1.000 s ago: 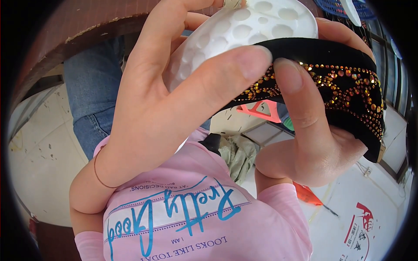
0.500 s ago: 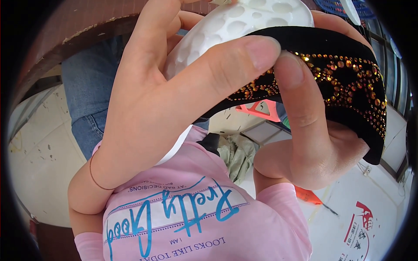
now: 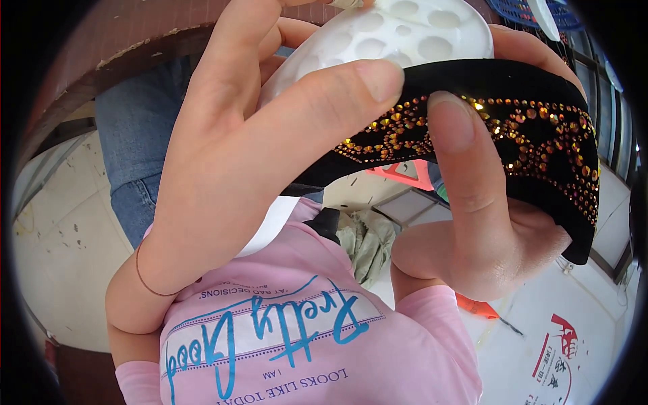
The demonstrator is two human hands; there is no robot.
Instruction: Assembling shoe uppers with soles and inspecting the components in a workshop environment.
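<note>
- Black velvet band (image 3: 540, 145) studded with gold and amber rhinestones is arching between both hands, close under the camera.
- Left hand (image 3: 229, 169) is pinching the band's left stretch, thumb tip (image 3: 368, 84) pressing on the top edge, fingers wrapping behind a white dimpled plastic tray (image 3: 405, 34).
- Right hand (image 3: 493, 223) is gripping the band too, thumb (image 3: 459, 142) lying flat across the rhinestone pattern, remaining fingers curling behind the fabric out of sight.
- Tray is sitting directly above the band, touching it, clamped against the left fingers.
- Thin cord bracelet (image 3: 145, 277) is circling the left wrist.
- Pink shirt (image 3: 304, 337) with blue lettering is showing below both hands.
- Blue jeans (image 3: 135, 155) are showing to the left of the left hand.
- Grey-green cloth (image 3: 364, 243) is lying below, between the wrists.
- Orange item (image 3: 476, 307) is lying just under the right hand, kind unclear.
</note>
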